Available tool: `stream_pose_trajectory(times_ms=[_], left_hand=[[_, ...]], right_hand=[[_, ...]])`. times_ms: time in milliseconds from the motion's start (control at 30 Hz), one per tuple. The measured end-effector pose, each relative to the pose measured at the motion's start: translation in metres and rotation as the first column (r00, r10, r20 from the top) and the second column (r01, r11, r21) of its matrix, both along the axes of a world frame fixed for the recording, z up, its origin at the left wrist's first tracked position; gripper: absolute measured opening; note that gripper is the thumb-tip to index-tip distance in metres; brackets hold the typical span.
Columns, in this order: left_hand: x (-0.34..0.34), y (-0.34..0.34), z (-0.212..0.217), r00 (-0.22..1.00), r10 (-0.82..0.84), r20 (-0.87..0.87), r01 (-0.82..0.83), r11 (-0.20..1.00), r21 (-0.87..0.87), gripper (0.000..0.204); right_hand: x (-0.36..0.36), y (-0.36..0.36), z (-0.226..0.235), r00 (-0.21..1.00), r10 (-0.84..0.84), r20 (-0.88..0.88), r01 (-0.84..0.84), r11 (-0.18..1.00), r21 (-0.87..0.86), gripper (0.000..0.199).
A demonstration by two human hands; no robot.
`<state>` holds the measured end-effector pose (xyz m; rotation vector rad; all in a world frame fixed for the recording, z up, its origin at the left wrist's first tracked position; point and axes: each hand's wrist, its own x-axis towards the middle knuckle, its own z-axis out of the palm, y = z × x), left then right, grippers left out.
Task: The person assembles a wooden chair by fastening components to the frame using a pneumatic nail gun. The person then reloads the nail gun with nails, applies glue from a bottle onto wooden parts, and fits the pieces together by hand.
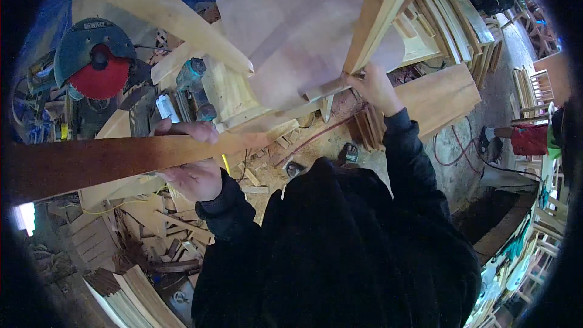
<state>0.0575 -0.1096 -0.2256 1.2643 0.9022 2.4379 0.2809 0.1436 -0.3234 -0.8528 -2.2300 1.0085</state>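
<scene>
My left hand (193, 173) is closed around a long reddish-brown wooden board (91, 161), which reaches from the left rim toward the middle. Fingers show on both of its long edges. With my right hand (378, 90) I grip the lower end of a pale wooden post (379, 15) that rises toward the top rim. A short wooden piece (328, 89) lies beside the right fingers. Between my hands is a broad, pale wooden panel (291, 30) with a curved edge. Another light board (164, 18) slants over the panel's left side.
A saw with a red blade (100, 73), a teal power tool (193, 73) and a white container (166, 108) stand on the left. Wood scraps (176, 240) litter the floor. Stacked boards (452, 15) lie at upper right, a red hose (455, 152) below. Someone in red shorts (528, 140) is at right.
</scene>
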Motion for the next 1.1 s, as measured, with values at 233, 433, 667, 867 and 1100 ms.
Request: stream_pose_trajectory(times_ms=[233, 433, 667, 867, 1100], left_hand=[[0.024, 0.018, 0.015, 0.999, -0.045, -0.02, 0.044, 0.997, -0.062, 0.062], [0.047, 0.058, 0.015, 0.989, 0.05, 0.143, -0.054, 0.998, 0.022, 0.063], [0.046, 0.096, -0.007, 0.974, 0.175, -0.142, -0.189, 0.978, -0.091, 0.051], [0.049, 0.113, -0.007, 0.966, 0.213, -0.144, -0.22, 0.975, -0.037, 0.041], [0.05, 0.116, -0.004, 0.972, 0.199, -0.123, -0.211, 0.973, -0.093, 0.041]], right_hand=[[0.038, -0.033, 0.057, 0.941, -0.034, 0.337, -0.037, 0.978, 0.204, 0.021], [0.028, -0.053, 0.045, 0.917, 0.19, 0.35, -0.249, 0.96, 0.13, 0.023], [0.001, -0.051, 0.024, 0.941, 0.295, 0.164, -0.321, 0.931, 0.173, 0.036], [-0.028, -0.041, -0.009, 0.896, 0.385, 0.222, -0.426, 0.886, 0.184, 0.042], [-0.044, -0.035, -0.034, 0.86, 0.45, 0.239, -0.497, 0.845, 0.196, 0.037]])
